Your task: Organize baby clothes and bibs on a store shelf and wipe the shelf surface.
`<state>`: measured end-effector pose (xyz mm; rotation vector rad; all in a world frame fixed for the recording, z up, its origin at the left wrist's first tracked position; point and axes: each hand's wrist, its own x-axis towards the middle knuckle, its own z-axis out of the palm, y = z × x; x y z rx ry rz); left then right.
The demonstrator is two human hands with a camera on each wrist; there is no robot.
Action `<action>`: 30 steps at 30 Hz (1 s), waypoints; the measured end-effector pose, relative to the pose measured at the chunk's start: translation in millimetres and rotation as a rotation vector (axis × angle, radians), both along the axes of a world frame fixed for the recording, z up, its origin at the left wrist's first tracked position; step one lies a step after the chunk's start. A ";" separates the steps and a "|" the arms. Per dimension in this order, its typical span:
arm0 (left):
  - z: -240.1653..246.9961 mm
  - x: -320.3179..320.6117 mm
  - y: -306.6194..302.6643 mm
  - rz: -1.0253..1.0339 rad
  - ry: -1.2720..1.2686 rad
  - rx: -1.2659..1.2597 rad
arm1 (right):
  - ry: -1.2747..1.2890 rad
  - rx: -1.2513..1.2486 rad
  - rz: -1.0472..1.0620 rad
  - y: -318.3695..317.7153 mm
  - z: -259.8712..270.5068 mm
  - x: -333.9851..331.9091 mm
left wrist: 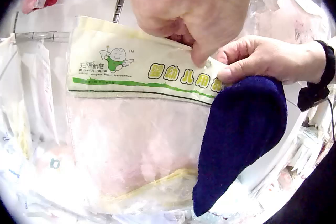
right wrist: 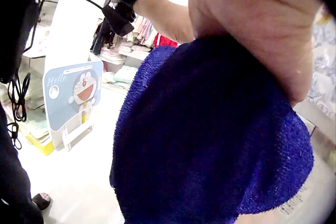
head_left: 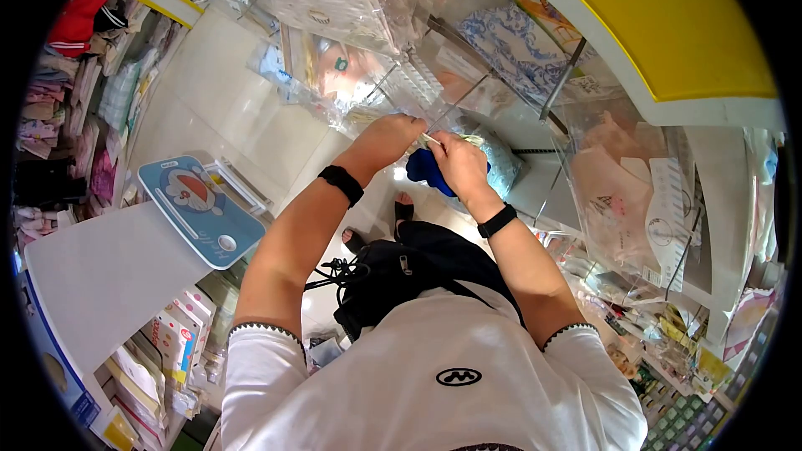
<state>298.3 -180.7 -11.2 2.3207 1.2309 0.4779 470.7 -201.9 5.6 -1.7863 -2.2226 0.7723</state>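
Note:
A clear plastic package (left wrist: 142,140) with a pale yellow printed header hangs in front of me, something pale pink inside. My left hand (head_left: 391,140), fingers curled, pinches the top edge of its header in the left wrist view. Close beside it, my right hand (head_left: 461,167) has its thumb on the header's right end and holds a dark blue terry cloth (left wrist: 244,129). The cloth droops below the right palm and covers the package's right side. In the right wrist view the blue cloth (right wrist: 210,140) hides most of the right fingers.
Packaged garments (head_left: 622,192) hang on rack hooks to the right, under a yellow shelf edge (head_left: 685,25). A blue folding table with a cartoon face (head_left: 200,200) leans at the left by a white counter (head_left: 117,276). Folded clothes (head_left: 92,92) fill far-left shelves.

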 end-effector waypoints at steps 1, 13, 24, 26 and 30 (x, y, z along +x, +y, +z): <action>-3.2 -0.1 -2.3 0.013 -0.009 -0.005 | -0.004 0.003 0.005 -0.1 -0.6 1.0; 13.5 7.0 -39.2 0.503 -0.362 -0.426 | 0.050 0.147 -0.013 -15.6 -12.3 5.6; -10.0 13.1 -77.2 0.846 -1.259 -1.210 | 0.164 0.151 0.066 -49.9 -11.8 -3.1; -9.5 11.7 -79.8 0.857 -1.197 -1.194 | 0.200 0.075 0.107 -52.6 -0.3 -2.3; -15.0 10.5 -82.5 0.809 -1.137 -1.160 | 0.272 -0.056 0.110 -53.0 -1.7 1.0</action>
